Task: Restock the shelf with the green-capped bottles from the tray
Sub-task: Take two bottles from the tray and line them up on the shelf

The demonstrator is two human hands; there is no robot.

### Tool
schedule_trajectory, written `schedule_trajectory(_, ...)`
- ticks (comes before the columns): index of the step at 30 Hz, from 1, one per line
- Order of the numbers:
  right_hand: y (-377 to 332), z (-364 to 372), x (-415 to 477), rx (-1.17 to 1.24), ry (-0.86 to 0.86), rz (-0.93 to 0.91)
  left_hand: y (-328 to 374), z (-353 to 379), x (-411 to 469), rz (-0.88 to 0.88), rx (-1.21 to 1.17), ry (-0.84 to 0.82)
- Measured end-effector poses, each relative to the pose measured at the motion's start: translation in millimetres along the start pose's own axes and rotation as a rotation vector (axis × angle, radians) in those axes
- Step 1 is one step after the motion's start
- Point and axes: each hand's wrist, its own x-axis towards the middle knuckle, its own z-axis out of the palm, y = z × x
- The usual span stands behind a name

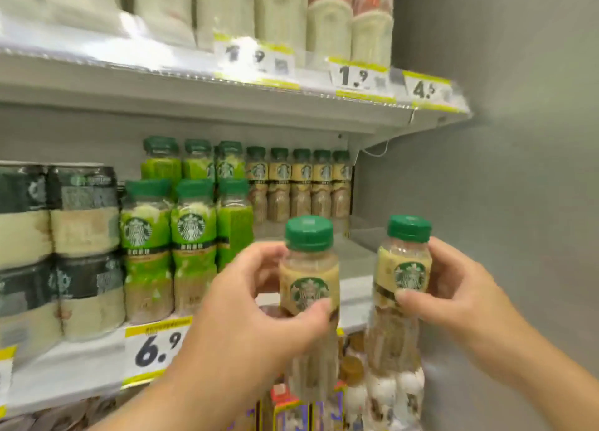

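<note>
Holding two green-capped bottles up at the shelf (pixel 350 265), I judge restocking midway: a row of beige bottles (pixel 299 184) sits at the back right corner, the front right edge is bare, the tray is out of view. Left hand (pixel 259 310) fingers wrap the left bottle (pixel 309 281); right hand (pixel 460 297) fingers clasp the right bottle (pixel 405 268).

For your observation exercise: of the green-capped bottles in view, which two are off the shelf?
The two beige-label bottles in front: one in the left hand, bottle; one in the right hand, bottle.
</note>
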Motion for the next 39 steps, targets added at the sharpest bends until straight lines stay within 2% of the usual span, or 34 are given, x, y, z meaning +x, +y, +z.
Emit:
schedule_trajectory(6, 8, -15, 113, 0.109, 0.035, -0.032, 20, 29, 111, -0.001, 0.111, 0.213)
schedule_trajectory(10, 19, -8, 183, 0.195, 0.036, -0.043, -1, 41, 174, -0.096, 0.213, 0.293)
schedule_trajectory(13, 30, -2, 225, 0.185, 0.013, -0.055, -20, 43, 210, -0.101, 0.373, 0.342)
schedule_trajectory(16, 52, 11, 250, 0.179, -0.018, -0.052, -45, 42, 230, -0.121, 0.412, 0.413)
schedule_trajectory(19, 72, 27, 261, 0.143, -0.032, -0.01, -61, 43, 238, -0.166, 0.45, 0.507)
schedule_trajectory(26, 91, 38, 273, 0.165, -0.165, 0.038, -59, 55, 230, -0.17, 0.535, 0.566)
schedule_trajectory(30, 107, 42, 262, 0.14, -0.226, 0.113, -69, 57, 212, -0.277, 0.513, 0.556)
schedule_trajectory(33, 119, 38, 252, 0.048, -0.276, 0.172, -75, 57, 201, -0.383, 0.681, 0.526)
schedule_trajectory(36, 120, 34, 250, -0.03, -0.243, 0.154, -67, 60, 194, -0.474, 0.895, 0.474)
schedule_trajectory(39, 120, 34, 251, -0.033, -0.229, 0.138, -63, 64, 194, -0.498, 0.955, 0.472)
